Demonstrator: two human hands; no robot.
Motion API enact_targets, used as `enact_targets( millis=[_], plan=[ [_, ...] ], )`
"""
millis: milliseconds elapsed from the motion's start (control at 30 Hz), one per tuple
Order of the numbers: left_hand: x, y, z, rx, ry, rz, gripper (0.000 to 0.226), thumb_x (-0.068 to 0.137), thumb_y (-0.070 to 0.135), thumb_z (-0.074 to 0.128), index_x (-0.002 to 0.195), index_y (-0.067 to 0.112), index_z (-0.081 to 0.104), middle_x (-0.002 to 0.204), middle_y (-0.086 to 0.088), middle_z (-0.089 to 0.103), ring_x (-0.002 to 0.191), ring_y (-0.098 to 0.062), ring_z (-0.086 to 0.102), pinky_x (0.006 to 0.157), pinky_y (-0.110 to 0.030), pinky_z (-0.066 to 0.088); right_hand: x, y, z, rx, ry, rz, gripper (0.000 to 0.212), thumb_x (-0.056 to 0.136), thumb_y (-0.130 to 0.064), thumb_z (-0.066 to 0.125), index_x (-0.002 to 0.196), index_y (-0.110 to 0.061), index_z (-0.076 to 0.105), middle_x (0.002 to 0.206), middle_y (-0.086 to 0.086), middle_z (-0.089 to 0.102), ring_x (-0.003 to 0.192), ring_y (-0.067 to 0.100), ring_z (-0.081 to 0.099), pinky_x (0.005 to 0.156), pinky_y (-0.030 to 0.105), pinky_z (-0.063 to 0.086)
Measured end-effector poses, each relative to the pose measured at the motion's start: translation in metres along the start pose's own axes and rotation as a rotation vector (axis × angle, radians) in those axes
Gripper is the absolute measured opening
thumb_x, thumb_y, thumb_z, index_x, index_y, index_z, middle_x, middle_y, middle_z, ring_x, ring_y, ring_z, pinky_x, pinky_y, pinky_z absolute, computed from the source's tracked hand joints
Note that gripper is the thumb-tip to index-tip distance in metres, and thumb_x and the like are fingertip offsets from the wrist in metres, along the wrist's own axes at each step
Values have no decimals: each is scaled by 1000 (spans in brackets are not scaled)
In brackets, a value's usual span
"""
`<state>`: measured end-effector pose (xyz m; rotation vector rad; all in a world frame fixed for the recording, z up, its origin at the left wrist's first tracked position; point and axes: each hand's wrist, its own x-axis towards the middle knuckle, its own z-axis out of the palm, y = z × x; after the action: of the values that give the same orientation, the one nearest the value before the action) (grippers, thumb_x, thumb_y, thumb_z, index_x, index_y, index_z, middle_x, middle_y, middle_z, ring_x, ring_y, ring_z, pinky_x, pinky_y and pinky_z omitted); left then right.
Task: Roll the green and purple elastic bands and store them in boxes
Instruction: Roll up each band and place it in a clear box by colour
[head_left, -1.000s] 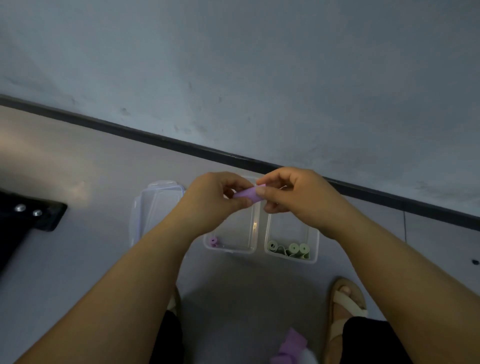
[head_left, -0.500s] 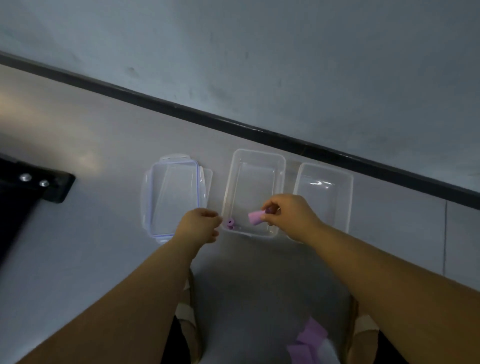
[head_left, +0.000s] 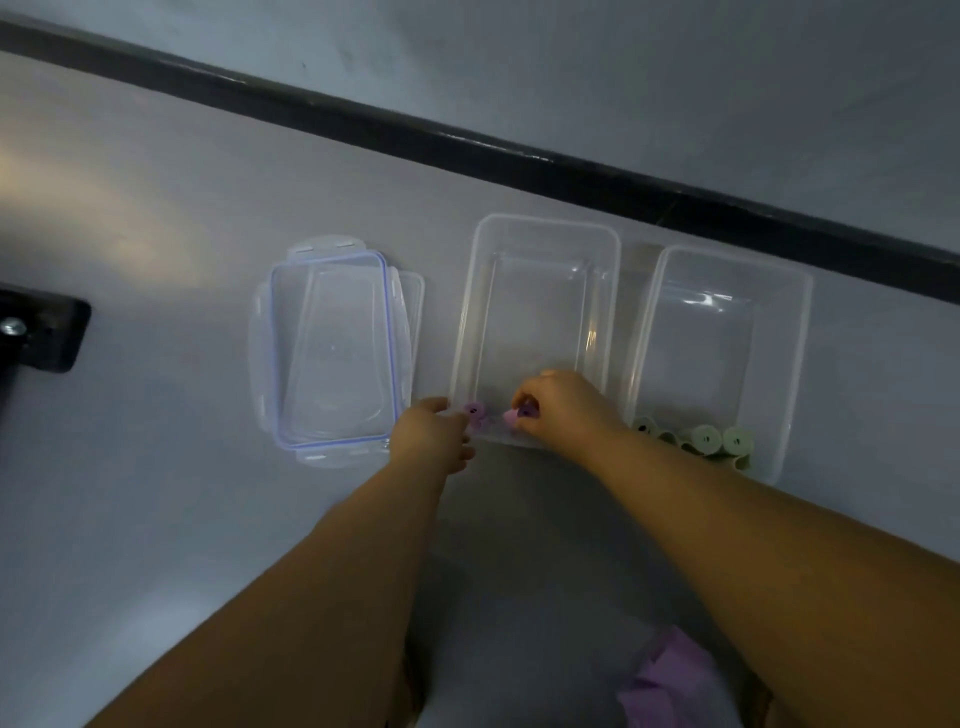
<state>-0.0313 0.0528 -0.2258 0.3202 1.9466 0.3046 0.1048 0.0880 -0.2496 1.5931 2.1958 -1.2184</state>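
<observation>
Two clear plastic boxes stand side by side on the grey floor. Inside the near end of the middle box (head_left: 540, 244) my right hand (head_left: 558, 405) pinches a rolled purple band (head_left: 514, 415). Beside it lies another purple roll (head_left: 475, 410). My left hand (head_left: 431, 434) rests at the near left corner of that box with fingers loosely curled, and I cannot tell whether it grips the rim. The right box (head_left: 727, 270) has several green rolls (head_left: 706, 439) along its near wall.
Clear lids (head_left: 332, 348) with a blue seal lie stacked left of the boxes. A dark skirting strip (head_left: 519, 150) runs along the wall behind. A black bracket (head_left: 36, 332) sits at far left. Loose purple bands (head_left: 670, 675) lie near my legs.
My right hand has carried the purple roll down from chest height into the middle box. The left hand let go of it and dropped to the box's near left corner.
</observation>
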Motion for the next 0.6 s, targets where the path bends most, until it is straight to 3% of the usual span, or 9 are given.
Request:
enact_targets(
  millis=[133, 333, 600],
  plan=[
    [6, -3, 4, -31, 31, -18, 43, 94, 11, 53, 136, 11, 44, 107, -22, 64, 93, -30, 66, 83, -38, 55, 8, 2, 8, 3, 41, 8, 22, 89, -26, 60, 102, -9, 67, 105, 11, 59, 96, 26, 57, 80, 28, 41],
    [8, -6, 5, -92, 31, -27, 43, 93, 14, 55, 135, 12, 46, 97, -21, 65, 84, -27, 66, 78, -37, 56, 12, 0, 15, -50, 22, -6, 22, 89, -20, 60, 107, -10, 66, 110, 13, 56, 100, 28, 56, 82, 32, 42],
    [9, -6, 4, -118, 14, -30, 42, 93, 13, 55, 134, 10, 46, 97, -20, 65, 87, -28, 66, 81, -38, 56, 18, -8, 11, -104, -82, -28, 26, 92, -19, 56, 116, -13, 65, 117, 13, 52, 105, 28, 54, 91, 30, 42]
  ],
)
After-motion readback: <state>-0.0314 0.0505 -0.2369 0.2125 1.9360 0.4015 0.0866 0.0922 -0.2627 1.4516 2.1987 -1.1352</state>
